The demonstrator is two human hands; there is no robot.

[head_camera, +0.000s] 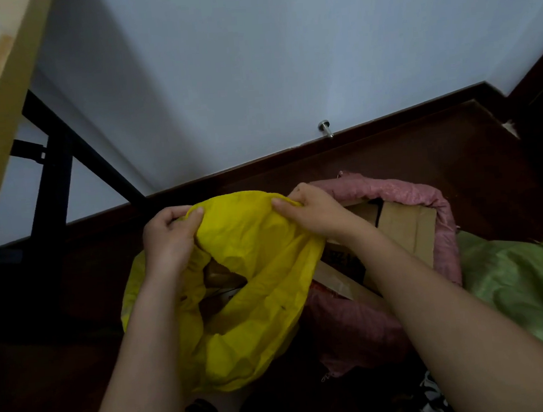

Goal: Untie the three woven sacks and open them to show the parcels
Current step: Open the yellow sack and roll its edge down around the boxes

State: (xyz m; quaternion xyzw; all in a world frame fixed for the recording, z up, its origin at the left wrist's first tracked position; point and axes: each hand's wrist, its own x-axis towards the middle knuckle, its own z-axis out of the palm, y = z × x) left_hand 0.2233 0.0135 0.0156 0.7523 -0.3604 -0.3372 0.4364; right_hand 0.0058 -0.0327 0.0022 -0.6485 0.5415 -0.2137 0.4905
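**Now both hands grip the yellow sack's rim**

Nearest you, the yellow sack (245,305) sits on the dark floor (49,369), its mouth partly open, with something brown showing through the gap. Your left hand (169,240) is closed on the near-left part of the rim, thumb on top of the fabric; your right hand (309,212) pinches the far-right part of the same rim, fingers curled over it. Just right of it, touching, the pink sack (408,191) has its edge rolled down around cardboard parcels (408,230). The green sack (523,283) lies against the pink one at the right border. Floor to your left is open. Farther off, the dark skirting (260,167) meets the pale wall (252,61), a metal door stop (325,128) standing out from it. A black frame (55,164) rises at far left.
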